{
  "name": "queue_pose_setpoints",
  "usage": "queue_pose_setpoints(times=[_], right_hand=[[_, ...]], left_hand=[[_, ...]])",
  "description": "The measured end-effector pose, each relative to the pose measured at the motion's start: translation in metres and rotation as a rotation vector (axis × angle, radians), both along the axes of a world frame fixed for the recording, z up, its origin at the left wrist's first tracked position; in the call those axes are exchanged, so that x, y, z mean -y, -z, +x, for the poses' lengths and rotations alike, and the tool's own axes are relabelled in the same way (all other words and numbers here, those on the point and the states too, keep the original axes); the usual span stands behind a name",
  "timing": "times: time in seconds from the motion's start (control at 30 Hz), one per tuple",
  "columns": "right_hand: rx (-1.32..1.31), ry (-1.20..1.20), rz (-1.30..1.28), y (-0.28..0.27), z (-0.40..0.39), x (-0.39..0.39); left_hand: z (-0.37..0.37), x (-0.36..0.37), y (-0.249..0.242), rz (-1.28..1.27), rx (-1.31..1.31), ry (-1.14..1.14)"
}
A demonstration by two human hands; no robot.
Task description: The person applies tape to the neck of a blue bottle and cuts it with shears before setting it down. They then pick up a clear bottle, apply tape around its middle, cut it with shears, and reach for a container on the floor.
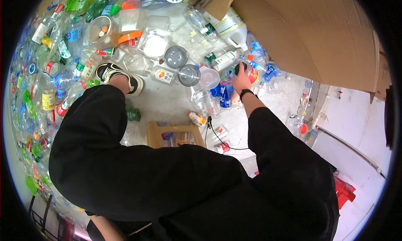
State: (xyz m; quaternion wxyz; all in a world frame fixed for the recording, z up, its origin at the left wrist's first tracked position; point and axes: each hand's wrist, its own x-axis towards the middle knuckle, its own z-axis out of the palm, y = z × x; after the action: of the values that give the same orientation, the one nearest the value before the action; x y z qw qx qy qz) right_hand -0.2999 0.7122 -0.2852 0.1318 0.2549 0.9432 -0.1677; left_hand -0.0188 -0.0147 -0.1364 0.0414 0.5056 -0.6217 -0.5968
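My right hand (240, 81), with a black band at its wrist, reaches down among the bottles right of centre. Its fingers are closed round a small dark thing (240, 68) that I cannot make out. Close by lie a clear bottle with a white label (226, 60), a blue-labelled container (225, 95) and a round red-and-yellow label (253, 76). Left of the hand sit a clear round tub (209, 78) and two clear round containers (189, 75). Only part of my left forearm shows at the bottom left; the left hand is hidden.
Large cardboard (318, 40) fills the upper right, beside a white jug (230, 29). Plastic bottles are heaped along the left. A beige stool (153, 134) stands near my legs, a black cable (226, 146) beside it. My shoe (136, 84) rests among containers.
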Motion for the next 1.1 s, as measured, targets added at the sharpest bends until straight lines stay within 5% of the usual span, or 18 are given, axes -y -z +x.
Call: queue_pose_setpoints(times=[0.07, 0.27, 0.43, 0.53, 0.77, 0.93, 1.1], right_hand=[[0.197, -0.018, 0.056, -0.003, -0.029, 0.016], [0.073, 0.235, -0.148, 0.053, -0.074, 0.027], [0.048, 0.488, -0.159, 0.028, -0.073, 0.057], [0.068, 0.459, 0.005, 0.033, -0.068, 0.056], [-0.115, 0.411, -0.145, 0.049, -0.039, 0.032], [-0.219, 0.385, -0.006, 0.069, -0.007, 0.008], [-0.222, 0.45, -0.053, 0.054, 0.023, -0.001]], left_hand=[[0.0, 0.002, -0.002, -0.004, -0.002, 0.001], [0.001, 0.003, -0.003, -0.008, -0.008, -0.007], [0.003, 0.006, -0.004, -0.014, -0.002, -0.002], [0.002, 0.006, -0.004, -0.018, -0.001, 0.004], [-0.003, 0.009, -0.005, -0.033, -0.018, 0.024], [-0.008, 0.013, -0.012, -0.056, -0.05, 0.084], [-0.006, 0.041, -0.016, -0.181, -0.068, 0.313]])
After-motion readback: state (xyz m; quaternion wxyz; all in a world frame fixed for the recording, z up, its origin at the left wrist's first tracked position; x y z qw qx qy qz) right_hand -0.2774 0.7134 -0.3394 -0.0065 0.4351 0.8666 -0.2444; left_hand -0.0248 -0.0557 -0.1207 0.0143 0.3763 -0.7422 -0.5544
